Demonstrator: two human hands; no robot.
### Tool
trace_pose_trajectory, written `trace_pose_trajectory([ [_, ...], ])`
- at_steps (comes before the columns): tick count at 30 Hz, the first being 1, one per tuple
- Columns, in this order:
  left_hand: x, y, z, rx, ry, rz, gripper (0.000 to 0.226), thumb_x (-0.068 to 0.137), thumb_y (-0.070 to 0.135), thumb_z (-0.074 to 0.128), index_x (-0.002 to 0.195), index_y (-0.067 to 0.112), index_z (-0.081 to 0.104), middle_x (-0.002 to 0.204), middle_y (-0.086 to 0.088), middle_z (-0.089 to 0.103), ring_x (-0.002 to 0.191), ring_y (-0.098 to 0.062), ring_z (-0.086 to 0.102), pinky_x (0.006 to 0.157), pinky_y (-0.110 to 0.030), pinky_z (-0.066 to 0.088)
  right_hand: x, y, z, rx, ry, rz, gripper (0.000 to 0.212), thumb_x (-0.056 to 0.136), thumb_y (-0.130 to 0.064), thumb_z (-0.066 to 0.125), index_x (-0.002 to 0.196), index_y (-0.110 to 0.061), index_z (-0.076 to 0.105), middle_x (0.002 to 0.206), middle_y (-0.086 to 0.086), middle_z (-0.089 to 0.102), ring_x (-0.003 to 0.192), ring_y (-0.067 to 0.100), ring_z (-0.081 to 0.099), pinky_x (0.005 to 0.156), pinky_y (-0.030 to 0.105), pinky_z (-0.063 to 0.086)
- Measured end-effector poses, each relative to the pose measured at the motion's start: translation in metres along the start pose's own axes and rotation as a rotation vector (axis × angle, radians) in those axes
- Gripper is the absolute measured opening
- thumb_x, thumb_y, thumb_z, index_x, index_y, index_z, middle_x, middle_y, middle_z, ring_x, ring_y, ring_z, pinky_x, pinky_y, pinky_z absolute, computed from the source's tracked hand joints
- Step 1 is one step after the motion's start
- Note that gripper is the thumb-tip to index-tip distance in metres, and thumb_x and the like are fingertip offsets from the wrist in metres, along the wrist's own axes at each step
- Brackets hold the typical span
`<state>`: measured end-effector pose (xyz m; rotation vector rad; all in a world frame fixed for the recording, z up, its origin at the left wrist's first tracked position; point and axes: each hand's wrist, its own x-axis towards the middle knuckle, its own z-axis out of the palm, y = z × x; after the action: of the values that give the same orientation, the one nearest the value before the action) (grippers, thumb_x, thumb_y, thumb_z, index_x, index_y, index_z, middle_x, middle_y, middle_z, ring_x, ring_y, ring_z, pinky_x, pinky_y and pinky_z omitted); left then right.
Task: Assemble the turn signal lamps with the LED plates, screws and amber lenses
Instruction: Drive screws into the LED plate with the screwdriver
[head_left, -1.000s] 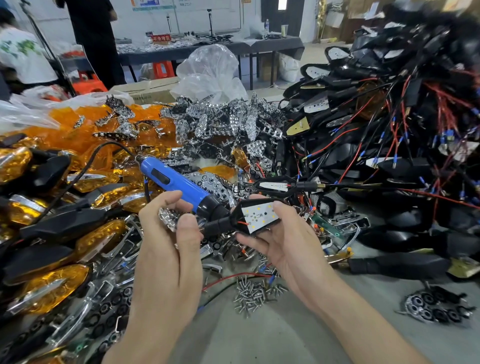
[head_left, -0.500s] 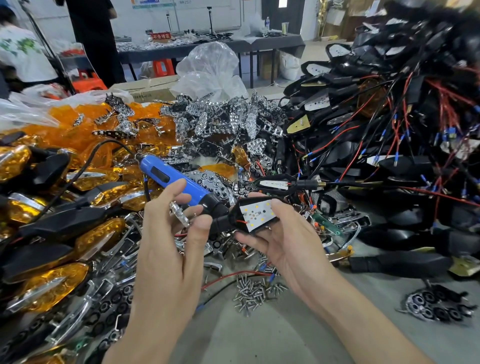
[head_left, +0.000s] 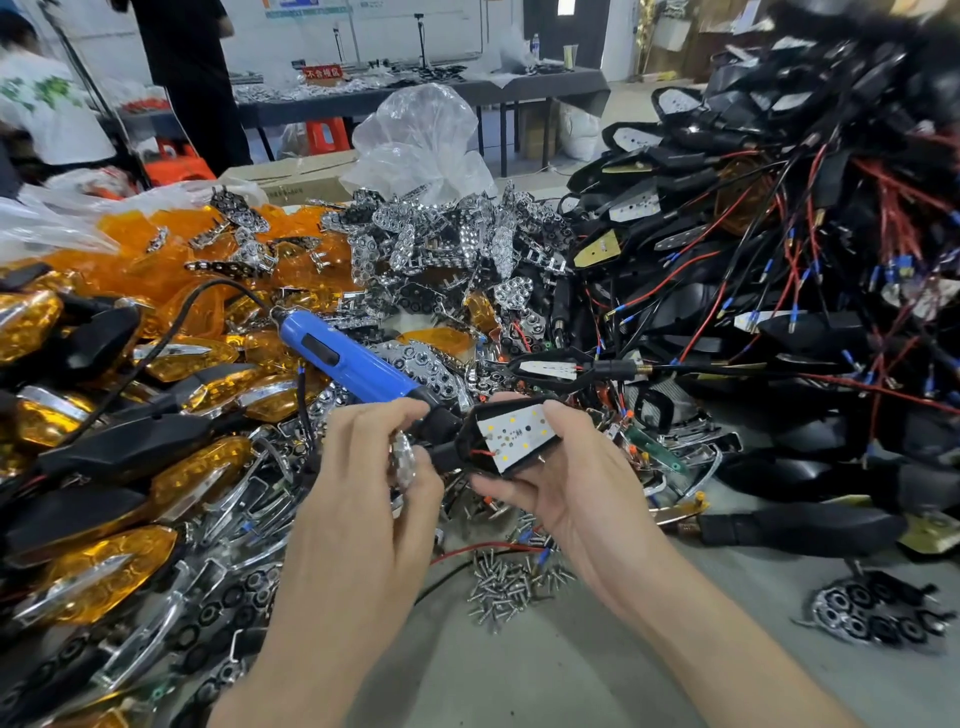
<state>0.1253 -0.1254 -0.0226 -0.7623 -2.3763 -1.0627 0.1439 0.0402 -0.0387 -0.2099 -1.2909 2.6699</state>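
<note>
My right hand (head_left: 571, 488) grips a black lamp housing (head_left: 470, 457) with a white LED board (head_left: 514, 434) facing up. My left hand (head_left: 363, 499) pinches a small chrome reflector plate (head_left: 402, 461) just left of the housing's stem. A blue electric screwdriver (head_left: 343, 358) lies on the pile behind my left fingers, its black nose close to them; whether the hand holds it I cannot tell. A heap of loose screws (head_left: 514, 587) sits on the table below my hands.
Amber lenses (head_left: 171, 249) and finished amber lamps (head_left: 104, 571) fill the left. Chrome reflector plates (head_left: 441, 239) are heaped at the back centre. Black housings with red and black wires (head_left: 779, 270) tower on the right. A lone chrome plate (head_left: 878, 613) lies at lower right.
My left fingers have carried the chrome reflector plate right and down, closer to the housing. The right hand and the housing have barely moved.
</note>
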Motion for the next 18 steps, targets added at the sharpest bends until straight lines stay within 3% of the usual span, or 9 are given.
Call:
trace_pose_trajectory([
  [5,0.002,-0.004,-0.014,0.104,0.005,-0.051,0.013,0.092,0.039,0.034,0.103,0.037,0.041,0.095,0.015,0.049,0.065,-0.009,0.054,0.045,-0.024,0.034,0.0,0.002,-0.001,-0.042,-0.003,-0.023,0.046,0.111,-0.021,0.037,0.096,-0.021,0.08,0.1,0.011,0.078,0.089,0.026,0.077,0.071,0.036,0.063],
  [9,0.006,-0.014,-0.021,0.23,-0.064,-0.033,0.014,0.095,0.032,0.04,0.107,0.034,0.046,0.09,0.015,0.051,0.049,-0.007,0.048,0.045,-0.023,0.036,0.0,-0.004,-0.002,-0.047,0.029,-0.053,0.05,0.112,-0.016,0.035,0.091,-0.023,0.08,0.099,0.015,0.077,0.088,0.029,0.077,0.07,0.036,0.063],
  [12,0.006,-0.021,-0.026,0.244,-0.113,-0.054,0.018,0.093,0.023,0.048,0.104,0.037,0.048,0.081,0.017,0.055,0.051,-0.003,0.049,0.047,-0.025,0.037,0.001,-0.012,-0.006,0.004,0.08,-0.07,0.048,0.111,-0.017,0.038,0.089,-0.017,0.08,0.1,0.018,0.077,0.089,0.031,0.077,0.068,0.036,0.063],
  [14,0.005,-0.024,-0.028,0.234,-0.149,-0.054,0.014,0.094,0.025,0.047,0.098,0.038,0.05,0.083,0.019,0.055,0.055,-0.003,0.051,0.05,-0.028,0.04,0.003,-0.015,-0.008,0.025,0.113,-0.071,0.039,0.111,-0.016,0.039,0.098,-0.008,0.075,0.098,0.018,0.077,0.085,0.031,0.077,0.065,0.036,0.063],
  [16,0.005,-0.028,-0.027,0.209,-0.198,-0.051,0.01,0.098,0.035,0.042,0.096,0.041,0.049,0.088,0.02,0.055,0.063,-0.006,0.055,0.056,-0.031,0.044,0.004,-0.017,-0.009,0.035,0.133,-0.069,0.032,0.111,-0.016,0.039,0.104,-0.004,0.068,0.095,0.017,0.078,0.082,0.031,0.077,0.063,0.036,0.063],
  [18,0.006,-0.032,-0.027,0.155,-0.248,-0.037,0.02,0.102,0.051,0.034,0.096,0.041,0.05,0.094,0.02,0.055,0.075,-0.009,0.058,0.061,-0.032,0.047,0.006,-0.018,-0.01,0.05,0.146,-0.065,0.03,0.11,-0.016,0.039,0.105,-0.004,0.067,0.096,0.017,0.078,0.083,0.031,0.077,0.064,0.037,0.063],
])
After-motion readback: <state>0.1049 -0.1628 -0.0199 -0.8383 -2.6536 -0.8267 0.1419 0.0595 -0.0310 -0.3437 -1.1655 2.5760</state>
